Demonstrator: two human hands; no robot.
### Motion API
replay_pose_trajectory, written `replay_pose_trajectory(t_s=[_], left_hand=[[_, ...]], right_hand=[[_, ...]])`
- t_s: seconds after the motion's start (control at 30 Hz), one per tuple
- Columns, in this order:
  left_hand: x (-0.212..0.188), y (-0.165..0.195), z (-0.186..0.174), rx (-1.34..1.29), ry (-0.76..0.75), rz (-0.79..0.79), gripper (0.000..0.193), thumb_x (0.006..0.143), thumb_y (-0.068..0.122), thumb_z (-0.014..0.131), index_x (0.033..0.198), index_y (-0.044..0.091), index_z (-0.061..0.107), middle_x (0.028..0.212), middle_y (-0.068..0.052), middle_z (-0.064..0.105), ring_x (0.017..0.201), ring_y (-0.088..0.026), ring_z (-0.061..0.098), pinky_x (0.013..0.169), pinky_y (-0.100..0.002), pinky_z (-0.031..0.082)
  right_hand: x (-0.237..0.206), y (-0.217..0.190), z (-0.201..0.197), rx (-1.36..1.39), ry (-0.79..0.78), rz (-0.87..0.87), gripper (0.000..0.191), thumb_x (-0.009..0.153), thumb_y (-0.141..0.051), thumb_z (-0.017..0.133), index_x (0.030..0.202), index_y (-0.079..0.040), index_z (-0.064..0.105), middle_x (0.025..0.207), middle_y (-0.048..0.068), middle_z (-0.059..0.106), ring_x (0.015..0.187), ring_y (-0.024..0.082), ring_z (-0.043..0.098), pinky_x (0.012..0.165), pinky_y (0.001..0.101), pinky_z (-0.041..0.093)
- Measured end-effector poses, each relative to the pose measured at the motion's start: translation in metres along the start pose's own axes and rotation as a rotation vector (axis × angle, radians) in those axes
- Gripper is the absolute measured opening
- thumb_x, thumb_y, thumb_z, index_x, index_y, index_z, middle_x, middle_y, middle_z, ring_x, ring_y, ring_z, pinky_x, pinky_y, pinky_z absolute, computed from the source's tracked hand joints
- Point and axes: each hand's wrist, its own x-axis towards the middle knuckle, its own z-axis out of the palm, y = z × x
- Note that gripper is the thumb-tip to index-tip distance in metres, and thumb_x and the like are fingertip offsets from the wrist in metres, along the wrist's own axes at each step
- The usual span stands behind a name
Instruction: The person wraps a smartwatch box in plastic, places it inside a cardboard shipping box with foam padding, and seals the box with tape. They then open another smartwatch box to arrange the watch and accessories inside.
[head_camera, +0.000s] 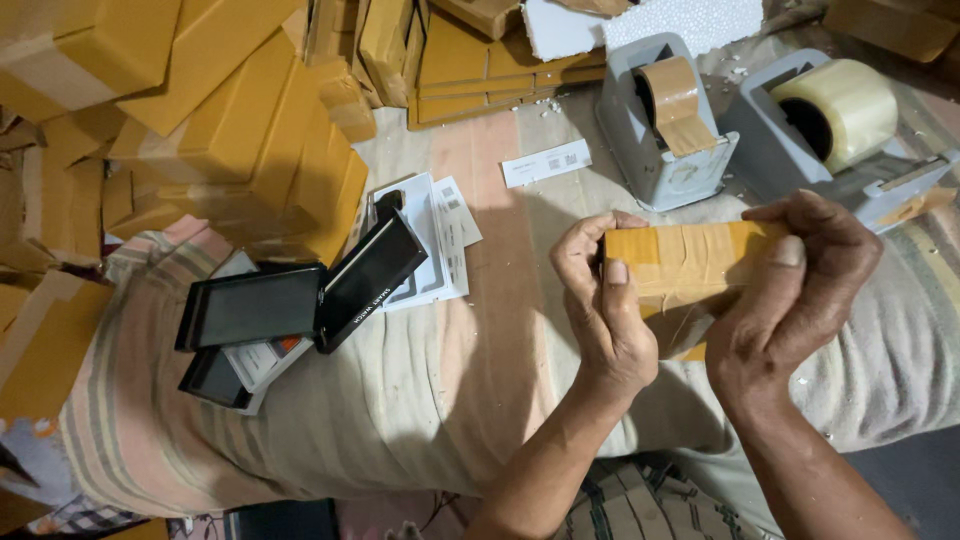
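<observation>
A small cardboard box (690, 262), wrapped in brown tape, is held at centre right of the frame, clear of the striped cloth (430, 390) beneath it; its left end is gripped by the left hand (600, 300), fingers curled over the top edge and thumb pressed flat against the near face; its right end is clamped by the right hand (800, 290), fingers closed over the top and thumb laid on the front face. Two grey tape dispensers are set just above, near the upper right edge: one with brown tape (665, 120), one with clear tape (840, 125). Black flat boxes (300, 300) and paper slips (440, 240) are placed at centre left; stacked cardboard boxes (230, 110) crowd the upper left. Bare cloth is left open at lower centre.
</observation>
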Motion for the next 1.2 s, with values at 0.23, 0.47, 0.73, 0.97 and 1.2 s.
replay_pose_trajectory(t_s=[0.23, 0.47, 0.73, 0.97, 1.2], left_hand=[[-0.006, 0.002, 0.003, 0.127, 0.043, -0.133, 0.052, 0.105, 0.046, 0.048, 0.118, -0.003, 0.058, 0.099, -0.015, 0.065, 0.087, -0.022, 0.066, 0.077, -0.038, 0.057], [-0.004, -0.004, -0.010, 0.115, -0.019, 0.070, 0.078, 0.104, 0.067, 0.045, 0.129, -0.006, 0.049, 0.107, -0.017, 0.063, 0.098, -0.026, 0.065, 0.087, -0.038, 0.054], [-0.011, -0.017, -0.008, 0.224, 0.053, 0.092, 0.074, 0.111, 0.067, 0.037, 0.132, -0.001, 0.056, 0.117, -0.017, 0.066, 0.105, -0.031, 0.069, 0.092, -0.038, 0.056], [-0.014, -0.022, -0.010, 0.263, 0.025, 0.092, 0.073, 0.107, 0.064, 0.043, 0.123, -0.005, 0.056, 0.109, -0.021, 0.064, 0.095, -0.034, 0.068, 0.084, -0.041, 0.056], [-0.006, -0.002, -0.008, 0.279, 0.019, -0.005, 0.063, 0.118, 0.057, 0.029, 0.118, 0.002, 0.060, 0.106, -0.015, 0.063, 0.092, -0.023, 0.061, 0.086, -0.036, 0.053]], right_hand=[[-0.003, 0.001, -0.009, -0.177, -0.058, -0.112, 0.031, 0.119, -0.023, 0.048, 0.131, 0.005, 0.040, 0.119, 0.018, 0.053, 0.105, 0.021, 0.057, 0.097, 0.0325, 0.051], [-0.010, 0.007, -0.009, -0.096, -0.016, -0.052, 0.034, 0.125, -0.031, 0.037, 0.130, 0.002, 0.044, 0.121, 0.014, 0.056, 0.104, 0.015, 0.056, 0.097, 0.0272, 0.047], [-0.009, 0.009, -0.007, -0.092, -0.008, -0.089, 0.036, 0.127, -0.033, 0.039, 0.127, 0.002, 0.046, 0.124, 0.015, 0.057, 0.103, 0.016, 0.056, 0.095, 0.0287, 0.048], [-0.006, 0.010, -0.010, -0.174, -0.079, -0.211, 0.042, 0.121, -0.037, 0.044, 0.127, 0.004, 0.041, 0.121, 0.019, 0.052, 0.106, 0.021, 0.056, 0.095, 0.0325, 0.049], [-0.002, 0.002, -0.006, -0.012, -0.004, -0.081, 0.033, 0.123, -0.032, 0.041, 0.129, 0.000, 0.044, 0.123, 0.013, 0.057, 0.107, 0.017, 0.059, 0.099, 0.0300, 0.050]])
